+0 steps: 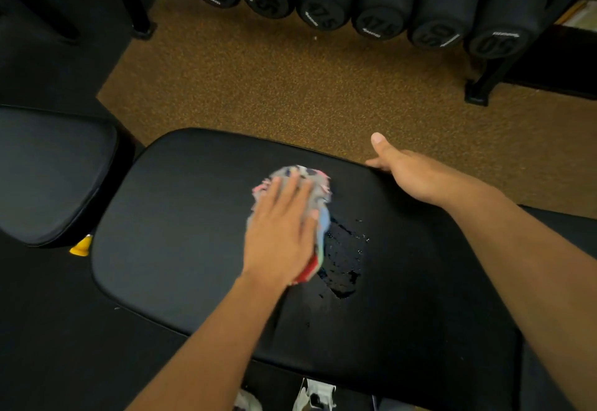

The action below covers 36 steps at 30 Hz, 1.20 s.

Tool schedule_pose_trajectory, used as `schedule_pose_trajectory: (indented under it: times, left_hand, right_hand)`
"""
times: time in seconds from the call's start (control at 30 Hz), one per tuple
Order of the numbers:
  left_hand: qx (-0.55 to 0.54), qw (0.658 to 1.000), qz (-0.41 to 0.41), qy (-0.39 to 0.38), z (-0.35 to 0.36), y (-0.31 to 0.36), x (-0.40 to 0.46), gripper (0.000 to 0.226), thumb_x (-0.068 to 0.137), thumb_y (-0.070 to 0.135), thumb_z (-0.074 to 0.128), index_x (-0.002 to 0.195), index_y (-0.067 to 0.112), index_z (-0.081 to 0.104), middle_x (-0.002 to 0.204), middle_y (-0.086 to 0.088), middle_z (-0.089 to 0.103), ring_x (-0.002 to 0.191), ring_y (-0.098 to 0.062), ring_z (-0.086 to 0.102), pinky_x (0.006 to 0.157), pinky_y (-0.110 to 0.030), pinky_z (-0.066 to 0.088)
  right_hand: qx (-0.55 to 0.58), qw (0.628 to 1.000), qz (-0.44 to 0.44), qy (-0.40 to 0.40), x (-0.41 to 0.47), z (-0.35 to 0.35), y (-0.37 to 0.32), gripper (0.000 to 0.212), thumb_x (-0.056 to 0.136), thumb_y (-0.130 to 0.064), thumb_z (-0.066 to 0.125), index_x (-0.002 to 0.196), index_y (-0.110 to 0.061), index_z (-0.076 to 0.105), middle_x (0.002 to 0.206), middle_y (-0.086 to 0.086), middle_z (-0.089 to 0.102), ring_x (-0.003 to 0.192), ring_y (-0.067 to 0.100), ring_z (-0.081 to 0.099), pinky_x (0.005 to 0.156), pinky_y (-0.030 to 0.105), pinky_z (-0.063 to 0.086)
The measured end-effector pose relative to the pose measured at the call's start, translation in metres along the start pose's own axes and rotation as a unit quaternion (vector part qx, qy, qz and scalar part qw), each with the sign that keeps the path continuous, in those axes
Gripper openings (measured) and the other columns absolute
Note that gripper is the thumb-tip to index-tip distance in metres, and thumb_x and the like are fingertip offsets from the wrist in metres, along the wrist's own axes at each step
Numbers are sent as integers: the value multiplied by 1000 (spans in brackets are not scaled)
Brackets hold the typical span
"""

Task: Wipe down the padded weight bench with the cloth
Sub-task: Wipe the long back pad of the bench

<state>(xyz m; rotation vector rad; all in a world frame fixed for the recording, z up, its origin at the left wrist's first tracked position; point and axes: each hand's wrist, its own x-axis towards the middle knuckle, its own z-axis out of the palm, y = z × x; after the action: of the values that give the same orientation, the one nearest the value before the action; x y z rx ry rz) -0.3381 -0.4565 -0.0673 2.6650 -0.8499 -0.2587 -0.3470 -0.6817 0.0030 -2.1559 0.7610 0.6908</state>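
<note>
The black padded bench [181, 233] fills the middle of the view. A multicoloured cloth [318, 184] lies on its pad, and my left hand [281, 229] presses flat on it with straight fingers. Just right of the cloth a wet patch [344, 262] glistens on the pad. My right hand [407, 171] rests on the bench's far edge, thumb raised, fingers curled over the edge.
A second black pad [48, 171] sits to the left, with a yellow knob [80, 246] between the two. A rack of black dumbbells [381, 3] runs along the back over brown speckled floor [274, 78]. White shoes [313, 394] show below the bench.
</note>
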Motion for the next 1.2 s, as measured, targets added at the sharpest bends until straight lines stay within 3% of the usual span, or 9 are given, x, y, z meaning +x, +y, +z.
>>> schedule_pose_trajectory:
  times: [0.17,0.3,0.5,0.6,0.73,0.83,1.03,1.13,1.2]
  left_hand:
    - [-23,996,-85,25,5,21,20,53,97,34,25,147,20,30,158,-1,23,146,-28,13,119,-42,9]
    - [-23,999,-23,21,9,64,11,51,97,32,25,147,21,30,157,0,25,146,-28,13,118,-43,7]
    - [-5,992,122,-20,3,69,-23,49,98,34,27,145,22,35,154,1,32,146,-22,17,120,-42,12]
    - [-16,1000,22,11,3,45,-5,50,98,36,24,145,21,34,155,0,30,146,-20,17,119,-35,7]
    - [-44,996,-68,33,11,56,26,50,99,32,29,147,19,31,157,-1,25,146,-26,14,118,-39,8]
    - [-40,998,-30,38,16,89,28,49,98,28,32,146,18,34,155,-2,30,145,-30,17,118,-43,11]
    - [-32,982,182,-30,11,126,-24,48,98,32,30,145,21,37,154,3,32,147,-22,14,119,-44,12]
    - [-41,982,180,-32,11,97,-30,46,99,35,32,145,25,36,154,7,30,147,-15,12,120,-39,10]
    - [-51,991,127,-1,12,89,-15,46,99,32,33,144,24,37,154,5,32,146,-16,14,120,-36,8]
  right_hand:
    - [10,1000,15,-18,0,-3,18,91,74,-88,3,130,-40,56,144,-7,48,135,18,38,109,42,18]
    - [34,999,21,-8,-3,-3,16,87,79,-85,5,128,-38,59,142,-6,50,132,19,41,99,38,23]
    - [40,999,22,-22,-5,-9,18,89,77,-87,6,130,-38,58,146,-7,45,137,17,36,111,43,14]
    - [22,999,24,-38,-6,-16,22,97,68,-93,5,128,-38,59,146,-7,46,136,17,38,114,45,13]
    - [2,999,25,-39,-12,-30,35,101,68,-93,3,126,-33,61,140,-7,51,131,16,42,116,49,14]
    - [-3,999,36,-38,-19,-38,49,94,76,-86,2,121,-31,64,136,-5,55,129,18,45,114,45,18]
    - [16,999,33,-17,-28,-37,56,91,80,-83,2,121,-31,65,142,-3,50,134,19,39,110,45,16]
    - [27,999,38,-23,-28,-35,58,96,72,-90,2,117,-35,67,137,-5,55,129,18,45,112,43,19]
    - [49,998,35,-31,-30,-34,58,92,73,-90,5,98,-33,73,117,-6,65,112,15,56,105,37,27]
